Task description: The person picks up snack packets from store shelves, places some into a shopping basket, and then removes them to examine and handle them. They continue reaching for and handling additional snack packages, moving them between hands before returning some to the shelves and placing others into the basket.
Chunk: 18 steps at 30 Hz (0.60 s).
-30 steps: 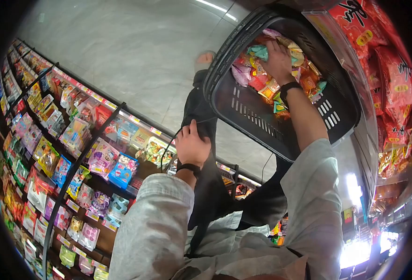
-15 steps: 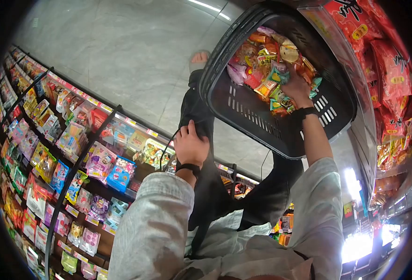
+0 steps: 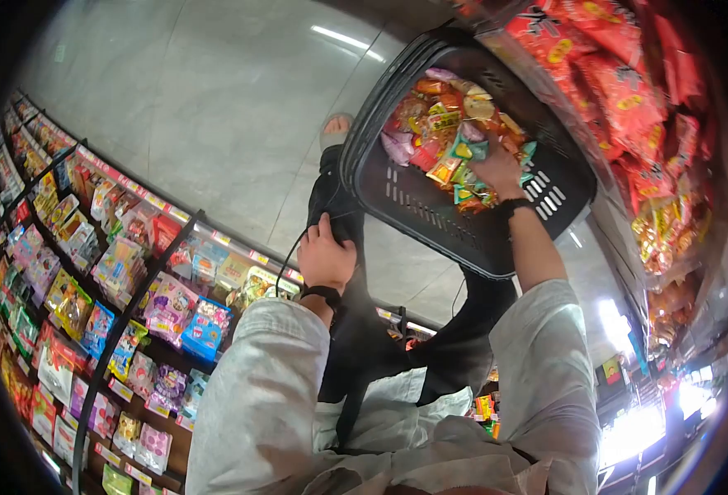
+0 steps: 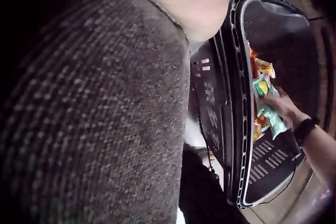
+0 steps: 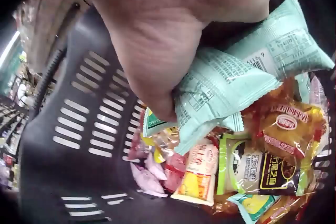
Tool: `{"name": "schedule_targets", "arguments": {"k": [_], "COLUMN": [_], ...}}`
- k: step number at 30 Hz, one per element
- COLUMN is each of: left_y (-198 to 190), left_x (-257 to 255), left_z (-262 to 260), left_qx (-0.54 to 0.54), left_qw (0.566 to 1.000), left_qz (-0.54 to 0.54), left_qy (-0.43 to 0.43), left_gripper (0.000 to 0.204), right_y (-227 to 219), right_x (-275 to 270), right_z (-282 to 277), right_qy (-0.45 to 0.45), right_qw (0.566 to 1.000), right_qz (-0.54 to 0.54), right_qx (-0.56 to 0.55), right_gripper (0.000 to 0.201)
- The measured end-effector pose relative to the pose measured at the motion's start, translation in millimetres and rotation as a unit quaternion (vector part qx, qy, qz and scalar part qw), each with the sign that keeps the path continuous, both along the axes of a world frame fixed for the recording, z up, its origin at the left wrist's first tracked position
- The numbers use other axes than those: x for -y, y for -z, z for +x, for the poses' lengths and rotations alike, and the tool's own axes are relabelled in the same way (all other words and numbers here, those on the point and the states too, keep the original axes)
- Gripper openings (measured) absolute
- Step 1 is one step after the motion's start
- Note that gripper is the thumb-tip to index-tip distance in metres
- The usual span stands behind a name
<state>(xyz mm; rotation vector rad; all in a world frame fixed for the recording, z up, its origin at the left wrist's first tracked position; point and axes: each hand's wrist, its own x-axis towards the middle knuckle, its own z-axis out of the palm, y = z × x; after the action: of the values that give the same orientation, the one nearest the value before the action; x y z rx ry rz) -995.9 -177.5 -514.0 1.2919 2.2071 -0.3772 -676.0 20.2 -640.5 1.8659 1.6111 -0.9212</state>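
Observation:
Inside a black shopping basket (image 3: 483,243), my right hand (image 3: 500,172) holds teal snack packets over a pile of small wrapped snacks (image 3: 442,124). Up close in the right wrist view, one teal packet (image 5: 226,90) lies against the thumb and a second teal packet (image 5: 289,43) sticks out beyond the palm. My fingertips are hidden there. The left wrist view also shows the teal packets (image 4: 274,120) at the right hand's fingers. My left hand (image 3: 327,257) rests on the dark trousers at the knee, fingers loosely extended and holding nothing.
Shelves of bagged sweets (image 3: 170,305) run along the left. Large red snack bags (image 3: 628,99) stand on a display right beside the basket. A grey tiled floor (image 3: 207,107) lies ahead, and a thin dark cord (image 3: 285,268) loops near my left hand.
My right hand has shifted from the upper part of the pile toward the basket's near right side, with teal packets in it. My left hand has stayed on the knee.

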Motion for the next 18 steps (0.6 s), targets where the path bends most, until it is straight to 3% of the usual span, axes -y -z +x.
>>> {"name": "schedule_targets", "arguments": {"k": [2, 3, 4, 5, 7, 9, 11, 13, 15, 18], "left_y": [-0.2, -4.0, -10.8, -14.4, -10.1, 33.4, -4.9, -35.3, -128.3, -239.5], "left_x": [-7.4, -12.5, -24.0, -33.5, -42.0, -26.7, -44.7, -68.3, -97.2, -104.4], "left_z": [-9.6, -13.6, -19.0, -23.0, -31.4, -49.7, -54.6, -56.4, -38.8, 12.1], "left_qx": [0.013, 0.024, 0.055, 0.077, 0.131, 0.179, 0.182, 0.213, 0.373, 0.490], "left_qw": [1.000, 0.999, 0.998, 0.994, 0.983, 0.950, 0.968, 0.942, 0.888, 0.805], "left_qz": [0.028, 0.042, 0.037, 0.065, 0.121, 0.254, 0.116, -0.064, -0.108, -0.146], "left_qy": [-0.007, -0.008, -0.021, -0.032, -0.036, -0.015, 0.127, 0.251, 0.246, 0.302], "left_gripper": [0.067, 0.067, 0.068, 0.068, 0.069, 0.068, 0.059, 0.051, 0.049, 0.050], "right_y": [-30.6, -75.1, -101.8, -170.8, -267.7, -373.7, -466.1, -540.0, -580.4, -618.9], "right_x": [18.9, 22.6, 34.9, 35.4, 67.7, 102.4, 143.5, 183.6, 225.8, 277.4], "right_z": [11.8, 9.0, 12.1, -0.3, 2.3, -2.4, -9.1, -21.6, -36.2, -43.4], "right_qy": [-0.018, 0.021, 0.046, 0.100, 0.149, 0.189, 0.215, 0.249, 0.284, 0.297], "right_qw": [0.997, 0.990, 0.989, 0.983, 0.942, 0.921, 0.918, 0.911, 0.884, 0.882], "right_qz": [0.071, 0.097, 0.109, 0.102, 0.190, 0.212, 0.240, 0.256, 0.313, 0.316], "right_qx": [-0.031, -0.098, -0.090, -0.116, -0.231, -0.267, -0.232, -0.206, -0.199, -0.186], "right_gripper": [0.088, 0.085, 0.082, 0.079, 0.078, 0.080, 0.080, 0.082, 0.081, 0.079]}}
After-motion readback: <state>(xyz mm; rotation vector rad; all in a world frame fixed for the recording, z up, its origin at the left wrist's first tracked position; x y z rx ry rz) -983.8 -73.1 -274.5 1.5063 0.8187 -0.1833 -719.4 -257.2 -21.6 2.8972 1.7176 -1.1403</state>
